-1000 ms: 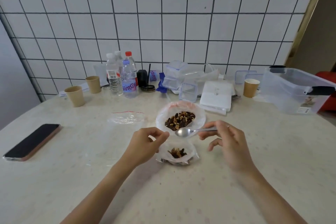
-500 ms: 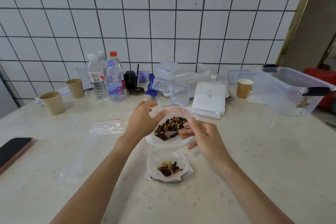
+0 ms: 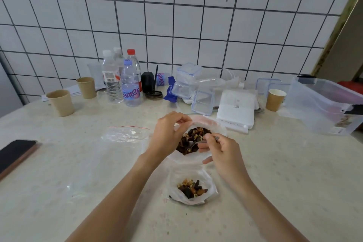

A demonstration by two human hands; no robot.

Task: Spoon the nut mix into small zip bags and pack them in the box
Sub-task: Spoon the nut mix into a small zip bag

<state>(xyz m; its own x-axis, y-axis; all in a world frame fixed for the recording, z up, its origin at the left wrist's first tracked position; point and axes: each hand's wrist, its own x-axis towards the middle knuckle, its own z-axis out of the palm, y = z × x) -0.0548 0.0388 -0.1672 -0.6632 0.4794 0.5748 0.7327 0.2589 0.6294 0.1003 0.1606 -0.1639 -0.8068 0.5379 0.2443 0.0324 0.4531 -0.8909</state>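
A large clear bag of dark nut mix (image 3: 193, 137) lies open mid-table. My left hand (image 3: 167, 133) pinches its left rim and holds it open. My right hand (image 3: 220, 149) grips a metal spoon (image 3: 193, 143) whose bowl is dug into the nut mix. Nearer to me stands a small zip bag (image 3: 193, 188), open, with a little nut mix inside; neither hand touches it. An empty zip bag with a red strip (image 3: 125, 133) lies flat to the left. The clear plastic box (image 3: 324, 104) stands at the far right.
A phone (image 3: 15, 153) lies at the left edge. Along the wall stand paper cups (image 3: 60, 102), water bottles (image 3: 121, 82), small clear containers (image 3: 188, 80), a white pack (image 3: 236, 108) and another paper cup (image 3: 275, 99).
My left hand left the small zip bag and took hold of the large bag's rim. My right hand carried the empty spoon from above the small bag into the nut mix.
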